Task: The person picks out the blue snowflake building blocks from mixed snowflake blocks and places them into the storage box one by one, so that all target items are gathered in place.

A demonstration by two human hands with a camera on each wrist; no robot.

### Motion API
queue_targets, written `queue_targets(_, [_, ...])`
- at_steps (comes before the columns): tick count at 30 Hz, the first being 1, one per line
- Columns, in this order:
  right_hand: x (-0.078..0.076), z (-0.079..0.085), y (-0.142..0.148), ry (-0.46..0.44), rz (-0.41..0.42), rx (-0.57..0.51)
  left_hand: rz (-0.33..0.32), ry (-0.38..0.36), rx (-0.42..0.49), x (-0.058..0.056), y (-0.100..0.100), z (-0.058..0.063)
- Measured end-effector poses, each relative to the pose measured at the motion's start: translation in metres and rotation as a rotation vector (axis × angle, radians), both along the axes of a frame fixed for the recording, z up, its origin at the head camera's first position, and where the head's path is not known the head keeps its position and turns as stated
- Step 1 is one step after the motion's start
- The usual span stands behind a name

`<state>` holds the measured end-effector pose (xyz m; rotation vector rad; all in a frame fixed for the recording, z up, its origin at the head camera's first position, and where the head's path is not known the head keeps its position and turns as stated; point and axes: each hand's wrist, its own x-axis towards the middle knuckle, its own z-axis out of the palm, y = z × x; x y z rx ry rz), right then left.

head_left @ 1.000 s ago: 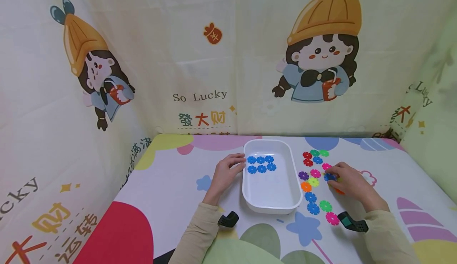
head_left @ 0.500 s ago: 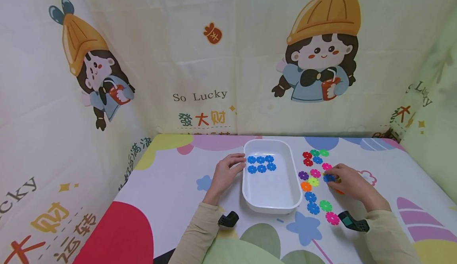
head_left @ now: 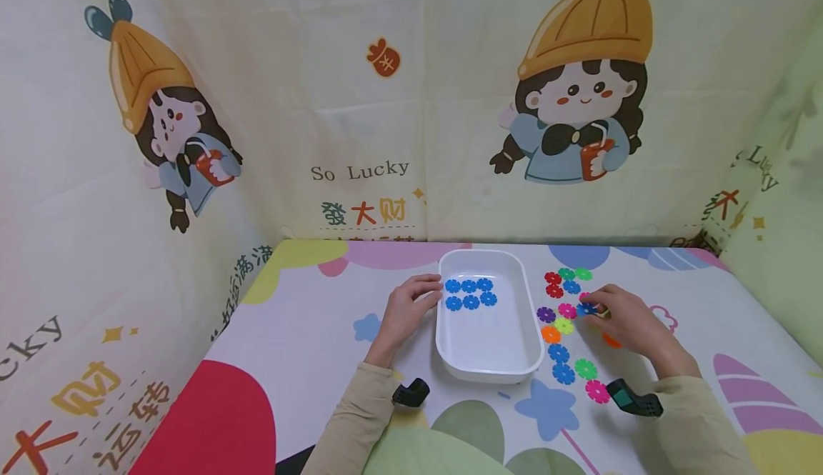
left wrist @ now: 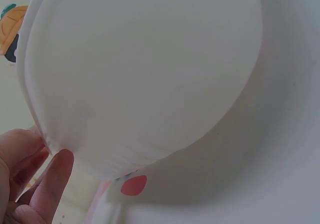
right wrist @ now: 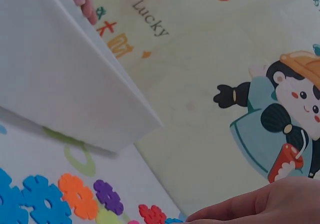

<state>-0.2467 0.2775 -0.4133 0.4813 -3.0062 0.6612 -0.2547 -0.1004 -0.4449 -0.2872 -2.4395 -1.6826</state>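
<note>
A white plastic tray (head_left: 489, 346) holds several blue snowflake discs (head_left: 471, 294) laid in two rows at its far left. My left hand (head_left: 406, 311) grips the tray's left rim; in the left wrist view its thumb (left wrist: 59, 171) lies against the outer wall and the other fingers curl at the rim. To the right of the tray, my right hand (head_left: 620, 318) pinches a blue snowflake disc (head_left: 586, 309) between thumb and fingers, over the loose pieces. In the right wrist view the hand (right wrist: 255, 204) shows only at the bottom edge, with a bit of blue at its fingertips.
Loose snowflake discs in several colours lie right of the tray: red (head_left: 554, 290), purple (head_left: 546, 314), orange (head_left: 550, 334), blue (head_left: 564, 373), green (head_left: 586, 369) and pink (head_left: 597, 391). A printed cloth curtain (head_left: 360, 125) stands behind the patterned table (head_left: 321, 361).
My right hand has moved slightly left and away from me with the blue snowflake disc, which now sits tilted in its fingers. The left hand has stayed at the tray rim.
</note>
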Motion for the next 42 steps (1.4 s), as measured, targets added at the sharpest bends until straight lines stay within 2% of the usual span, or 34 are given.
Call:
queue_targets(8, [0.001,0.024,-0.025,0.075,0.037,0.004,-0.009,0.002,-0.008,-0.001,-0.001,-0.001])
queue_targets(16, [-0.002,0.054,-0.054,0.126,0.166,-0.020,-0.004,-0.008,-0.014,0.000,0.000,-0.001])
queue_targets(25, [-0.016,0.081,-0.091,0.138,0.293,0.035,0.004,-0.021,-0.016,0.001,0.000,0.000])
queue_targets(34, [-0.031,0.090,-0.124,0.051,0.321,0.045,-0.014,-0.003,-0.022,0.002,-0.001,0.001])
queue_targets(42, [-0.042,0.086,-0.149,-0.001,0.386,0.046,-0.012,-0.007,-0.013,0.002,-0.001,0.002])
